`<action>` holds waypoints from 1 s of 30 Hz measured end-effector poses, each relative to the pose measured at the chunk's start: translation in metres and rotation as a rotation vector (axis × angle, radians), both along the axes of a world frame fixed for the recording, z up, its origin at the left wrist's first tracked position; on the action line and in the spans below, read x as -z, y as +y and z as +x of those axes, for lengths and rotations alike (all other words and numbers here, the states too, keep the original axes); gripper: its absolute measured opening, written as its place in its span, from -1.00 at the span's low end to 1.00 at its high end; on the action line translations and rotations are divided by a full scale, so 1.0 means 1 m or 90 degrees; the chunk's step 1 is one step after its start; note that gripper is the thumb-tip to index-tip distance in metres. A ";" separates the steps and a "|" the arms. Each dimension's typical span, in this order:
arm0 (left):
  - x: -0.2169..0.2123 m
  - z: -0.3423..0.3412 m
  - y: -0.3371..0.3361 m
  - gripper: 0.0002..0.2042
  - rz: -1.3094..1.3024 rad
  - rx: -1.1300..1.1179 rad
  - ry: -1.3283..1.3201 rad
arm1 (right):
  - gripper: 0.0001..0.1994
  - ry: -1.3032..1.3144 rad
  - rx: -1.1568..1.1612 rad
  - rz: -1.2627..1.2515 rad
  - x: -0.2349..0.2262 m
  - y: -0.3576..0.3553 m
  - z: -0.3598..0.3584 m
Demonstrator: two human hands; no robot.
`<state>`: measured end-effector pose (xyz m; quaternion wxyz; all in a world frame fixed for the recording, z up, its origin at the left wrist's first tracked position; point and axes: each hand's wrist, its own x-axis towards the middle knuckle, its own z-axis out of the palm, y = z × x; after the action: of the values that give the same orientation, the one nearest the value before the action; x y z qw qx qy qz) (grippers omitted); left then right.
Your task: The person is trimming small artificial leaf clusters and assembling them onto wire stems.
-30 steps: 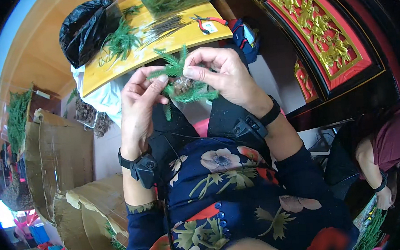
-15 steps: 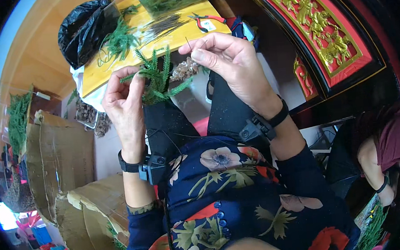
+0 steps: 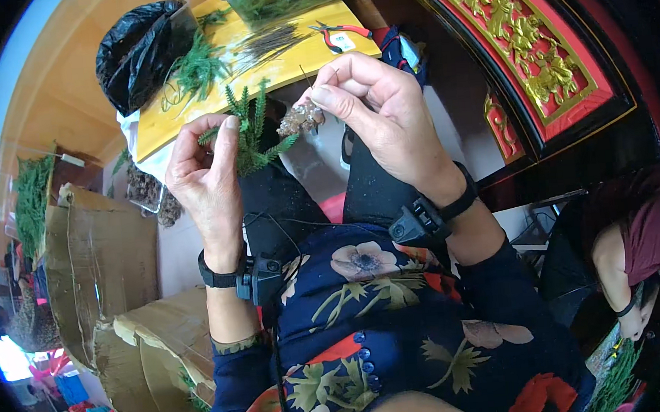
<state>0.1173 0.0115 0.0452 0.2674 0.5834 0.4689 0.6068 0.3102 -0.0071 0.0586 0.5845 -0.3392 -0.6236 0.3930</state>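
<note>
My left hand [image 3: 204, 165] pinches a green needle-leaved sprig [image 3: 251, 138] between thumb and forefinger. Its fronds point up and toward the right. Across from it, my right hand [image 3: 380, 109] is closed at the fingertips on a thin dark wire [image 3: 303, 75], whose end sticks up above the fingers. A pale brown, shiny clump [image 3: 300, 119] shows just under the right fingertips, beside the sprig. Whether that clump is joined to the wire or to the sprig I cannot tell. Both hands are above my lap, with a small gap between them.
A yellow board [image 3: 280, 66] ahead carries red-handled pliers [image 3: 341, 33], dark wires [image 3: 274, 42], loose greenery [image 3: 197, 71] and a black plastic bag [image 3: 136, 58]. Behind is a clear bin [image 3: 287, 4] of greenery. Cardboard [image 3: 102, 263] stands left; a carved panel [image 3: 522, 36] and another person's arm [image 3: 614, 269] are right.
The sprig has tilted and shifted slightly left and down in my left hand. The brown clump and the right fingertips now appear closer together. At the right, the other person's hands have moved.
</note>
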 end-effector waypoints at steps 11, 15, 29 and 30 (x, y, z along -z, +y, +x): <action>0.001 0.001 -0.002 -0.80 -0.046 0.183 -0.145 | -0.94 -0.102 0.057 0.112 -0.002 -0.003 -0.002; 0.004 0.001 -0.003 -0.75 -0.074 0.144 -0.132 | -0.94 -0.177 0.095 0.203 -0.002 -0.003 -0.003; 0.003 -0.004 0.001 -0.73 -0.135 0.268 -0.313 | -0.94 -0.159 0.137 0.223 -0.007 -0.003 0.000; 0.003 -0.005 0.000 -0.73 -0.137 0.281 -0.328 | -0.94 -0.146 0.125 0.218 -0.008 -0.004 0.000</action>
<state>0.1120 0.0119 0.0424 0.5618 0.4667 0.3096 0.6088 0.3098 -0.0110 0.0668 0.5944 -0.3366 -0.7074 0.1818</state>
